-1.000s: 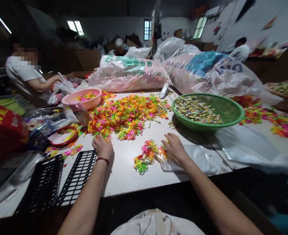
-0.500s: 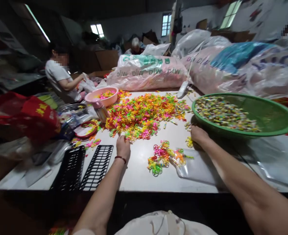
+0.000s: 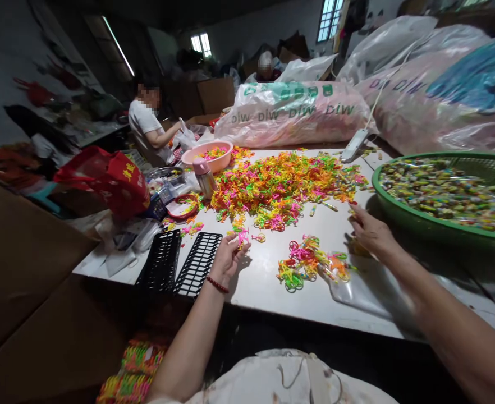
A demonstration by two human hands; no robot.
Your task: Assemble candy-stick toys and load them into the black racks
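My left hand is at the front edge of a heap of colourful plastic toy pieces, fingers curled on a pink plastic toy piece. A loose ring-shaped piece lies just right of it. My right hand hovers beside the green basin, its fingers drawn together; what they hold, if anything, is too small to make out. Between the hands sits a small pile of toy pieces, partly over a clear plastic bag. Small wrapped sticks lie near the heap.
Two black grid racks lie at the left table edge. Behind them stand a red bag, a pink-lidded flask and a pink bowl. Large filled sacks line the back, near a power strip. A co-worker sits at left.
The view has swung left, so the table appears further right. My left hand has turned over and come back from the heap with a pink piece. My right hand has shifted beside the basin.
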